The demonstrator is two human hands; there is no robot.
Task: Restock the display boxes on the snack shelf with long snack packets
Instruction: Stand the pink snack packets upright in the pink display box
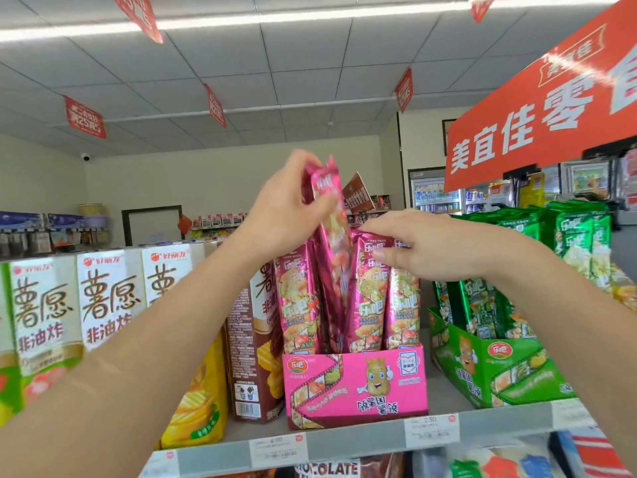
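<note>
A pink display box (355,384) stands on the shelf, with several long pink snack packets (298,294) upright inside. My left hand (286,208) grips the top of one long pink packet (332,232), whose lower end sits down among the others in the box. My right hand (424,243) rests with fairly straight fingers on the tops of the packets at the right side of the box, thumb against their fronts. My forearms cover part of the shelf's left side.
A green display box (496,370) with green packets stands right of the pink one. White and brown snack cartons (110,294) and a yellow one (200,398) fill the left. Price tags line the shelf edge (348,439). A red sign (551,108) hangs overhead at right.
</note>
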